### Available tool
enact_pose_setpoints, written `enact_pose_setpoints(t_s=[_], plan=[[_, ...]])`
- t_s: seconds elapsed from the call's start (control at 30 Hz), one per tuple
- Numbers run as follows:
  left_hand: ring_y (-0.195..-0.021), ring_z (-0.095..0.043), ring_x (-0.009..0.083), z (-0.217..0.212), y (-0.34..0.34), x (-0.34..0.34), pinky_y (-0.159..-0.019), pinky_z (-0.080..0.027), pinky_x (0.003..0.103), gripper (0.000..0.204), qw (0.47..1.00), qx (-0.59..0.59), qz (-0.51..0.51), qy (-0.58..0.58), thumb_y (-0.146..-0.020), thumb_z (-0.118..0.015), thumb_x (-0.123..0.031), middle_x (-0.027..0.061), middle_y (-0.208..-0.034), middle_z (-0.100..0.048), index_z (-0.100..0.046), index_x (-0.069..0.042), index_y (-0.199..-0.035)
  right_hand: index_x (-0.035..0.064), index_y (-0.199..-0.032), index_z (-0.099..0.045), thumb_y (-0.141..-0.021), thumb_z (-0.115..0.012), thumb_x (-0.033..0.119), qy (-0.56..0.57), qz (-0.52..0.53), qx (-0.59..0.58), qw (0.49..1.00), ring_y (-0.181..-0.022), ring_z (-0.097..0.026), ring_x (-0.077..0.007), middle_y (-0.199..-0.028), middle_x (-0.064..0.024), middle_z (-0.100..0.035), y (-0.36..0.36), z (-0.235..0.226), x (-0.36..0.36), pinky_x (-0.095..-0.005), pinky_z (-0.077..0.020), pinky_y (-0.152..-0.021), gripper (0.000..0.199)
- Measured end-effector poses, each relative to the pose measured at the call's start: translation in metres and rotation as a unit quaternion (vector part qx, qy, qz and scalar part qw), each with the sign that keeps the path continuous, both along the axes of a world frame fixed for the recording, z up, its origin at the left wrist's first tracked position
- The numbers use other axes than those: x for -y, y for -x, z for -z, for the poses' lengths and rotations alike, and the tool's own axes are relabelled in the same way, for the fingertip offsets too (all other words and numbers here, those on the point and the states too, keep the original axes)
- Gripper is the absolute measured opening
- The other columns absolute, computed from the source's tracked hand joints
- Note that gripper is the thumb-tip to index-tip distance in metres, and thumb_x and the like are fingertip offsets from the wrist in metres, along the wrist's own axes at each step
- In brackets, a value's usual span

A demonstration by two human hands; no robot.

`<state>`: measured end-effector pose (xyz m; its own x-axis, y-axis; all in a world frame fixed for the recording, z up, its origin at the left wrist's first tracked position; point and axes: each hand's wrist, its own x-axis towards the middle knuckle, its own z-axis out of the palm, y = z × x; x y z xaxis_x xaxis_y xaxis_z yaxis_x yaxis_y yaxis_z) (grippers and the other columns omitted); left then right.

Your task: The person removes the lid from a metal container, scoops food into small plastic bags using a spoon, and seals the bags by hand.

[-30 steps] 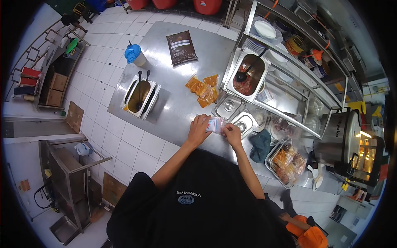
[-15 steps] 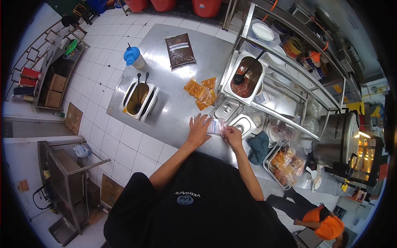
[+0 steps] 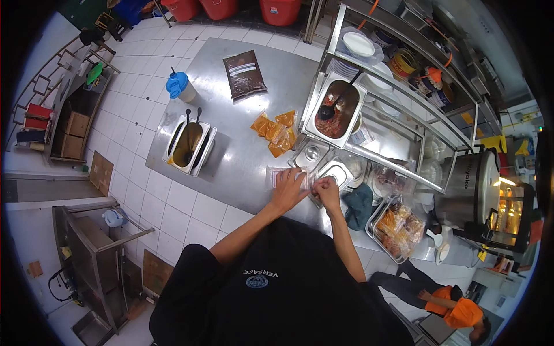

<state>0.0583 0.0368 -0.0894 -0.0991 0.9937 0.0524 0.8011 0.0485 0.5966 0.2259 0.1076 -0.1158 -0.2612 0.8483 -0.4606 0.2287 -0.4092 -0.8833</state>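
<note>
A small clear plastic bag (image 3: 272, 175) lies on the steel table near its front edge. My left hand (image 3: 288, 190) rests across the bag with fingers stretched over it, covering its middle. Close by on the right, my right hand (image 3: 327, 192) pinches at the bag's right end; the fingertips partly hide what they grip. Just beyond the hands are flat clear packets of orange-yellow sauce (image 3: 276, 132). Lidded steel containers (image 3: 312, 153) stand beside my right hand.
A brown-filled bag (image 3: 245, 75), a blue-lidded jug (image 3: 181, 86) and sauce pans with ladles (image 3: 189, 144) stand on the table (image 3: 231, 167). To the right are a steel rack (image 3: 398, 164), a dark cloth (image 3: 358, 206) and a tray of packets (image 3: 376, 232). A person in orange (image 3: 459, 311) is at lower right.
My left hand has shifted right over the bag, whose left end now shows beyond it. The right hand stays at the bag's right end. The view has shifted slightly.
</note>
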Motion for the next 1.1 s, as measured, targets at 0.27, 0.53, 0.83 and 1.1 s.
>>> enact_pose_setpoints(t_s=[0.27,0.53,0.83,1.1], plan=[[-0.087,-0.065,0.0104,0.018,-0.011,-0.014,-0.08,-0.052,0.025,0.026,0.892,0.429,-0.068,0.126,-0.091,-0.072,-0.02,0.0075,-0.097,-0.071,-0.066,0.0,-0.109,0.002,-0.099,-0.062,-0.092,-0.065,0.011,-0.044,-0.025,0.019,0.999,-0.065,-0.058,-0.0068,-0.076,0.0003,-0.063,0.003,-0.01,0.009,-0.0211,-0.0453,-0.055,0.011],[-0.095,-0.066,0.0134,0.015,-0.014,-0.006,-0.084,-0.052,0.027,0.031,0.824,0.548,-0.057,0.132,-0.093,-0.07,-0.017,0.0089,-0.103,-0.071,-0.065,0.004,-0.114,0.0014,-0.109,-0.059,-0.092,-0.063,0.003,-0.146,-0.065,-0.008,0.987,-0.079,-0.06,-0.0088,-0.091,-0.003,-0.062,-0.001,-0.023,0.033,-0.023,-0.0512,-0.064,0.017],[-0.091,-0.067,0.0131,0.014,-0.004,-0.011,-0.08,-0.055,0.027,0.024,0.83,0.532,-0.024,0.169,-0.096,-0.064,-0.014,0.0063,-0.1,-0.071,-0.067,0.001,-0.114,0.0006,-0.103,-0.06,-0.095,-0.067,0.014,-0.107,-0.016,-0.017,0.994,-0.076,-0.061,-0.0076,-0.087,-0.0025,-0.064,-0.005,-0.038,0.027,-0.0224,-0.0504,-0.064,0.017],[-0.075,-0.063,0.0106,0.028,-0.011,-0.012,-0.066,-0.055,0.029,0.025,0.843,0.485,0.094,0.213,-0.092,-0.068,-0.023,0.0033,-0.086,-0.067,-0.068,-0.001,-0.103,0.0002,-0.089,-0.063,-0.092,-0.071,0.02,-0.108,-0.053,0.053,0.991,-0.068,-0.059,-0.0068,-0.075,-0.0022,-0.064,-0.019,-0.061,0.03,-0.0229,-0.0484,-0.061,0.021]])
